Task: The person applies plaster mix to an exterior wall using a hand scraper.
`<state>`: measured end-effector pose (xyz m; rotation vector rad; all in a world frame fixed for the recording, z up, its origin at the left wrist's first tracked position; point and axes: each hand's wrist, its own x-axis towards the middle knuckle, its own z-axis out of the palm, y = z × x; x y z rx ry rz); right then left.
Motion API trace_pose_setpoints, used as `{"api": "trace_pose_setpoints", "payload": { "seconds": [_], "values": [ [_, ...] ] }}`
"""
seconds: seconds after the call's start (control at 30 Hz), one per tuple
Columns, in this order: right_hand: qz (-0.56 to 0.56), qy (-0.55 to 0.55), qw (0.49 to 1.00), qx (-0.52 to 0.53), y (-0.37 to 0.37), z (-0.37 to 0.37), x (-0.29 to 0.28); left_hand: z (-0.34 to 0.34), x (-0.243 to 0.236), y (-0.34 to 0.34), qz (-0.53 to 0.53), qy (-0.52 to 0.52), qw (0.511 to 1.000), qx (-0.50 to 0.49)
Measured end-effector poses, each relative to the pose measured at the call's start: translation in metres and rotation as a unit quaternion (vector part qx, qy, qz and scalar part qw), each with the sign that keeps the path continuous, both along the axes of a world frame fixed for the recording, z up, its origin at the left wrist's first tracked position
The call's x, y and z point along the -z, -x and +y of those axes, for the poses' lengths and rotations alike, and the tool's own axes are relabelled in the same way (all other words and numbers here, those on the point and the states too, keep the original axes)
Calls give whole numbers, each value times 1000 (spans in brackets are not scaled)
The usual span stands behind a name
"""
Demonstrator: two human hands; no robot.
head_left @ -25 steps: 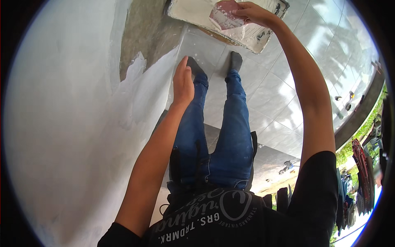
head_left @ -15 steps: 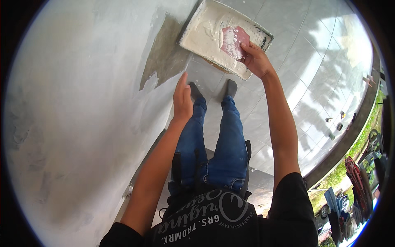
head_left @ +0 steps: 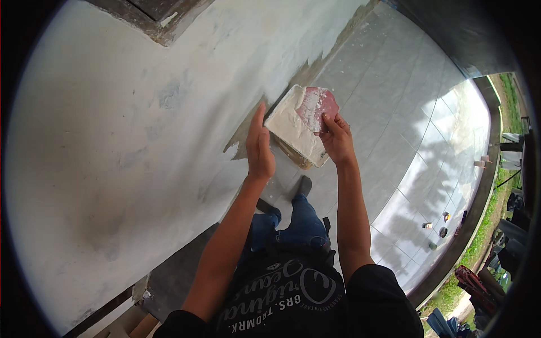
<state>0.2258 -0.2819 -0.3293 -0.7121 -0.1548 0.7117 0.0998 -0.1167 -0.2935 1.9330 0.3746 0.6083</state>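
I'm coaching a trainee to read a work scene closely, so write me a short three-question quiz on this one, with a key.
1. True or false: the left hand is empty.
2. What colour is the scraper in the right hand?
A) green
B) pink
C) black
3. Fill in the blank: seen from the head camera, the scraper shows in front of a ____ that holds pale paste.

Key:
1. True; its fingers are stretched out around nothing.
2. B, with white smears on it.
3. Tray.
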Motion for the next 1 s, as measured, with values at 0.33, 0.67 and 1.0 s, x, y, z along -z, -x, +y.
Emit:
{"api": "trace_pose_setpoints", "payload": {
  "seconds": [0.33,0.67,1.0],
  "values": [
    [-95,-21,995,-18,64,3,-115,-6,-118,53,-128,-49,990,-22],
    [-97,-126,986,-56,158,-26,-263,-61,-281,153,-224,-167,957,-74],
    [-143,-212,954,-155,222,-197,-367,-264,-392,253,-296,-315,889,-148]
  ]
}}
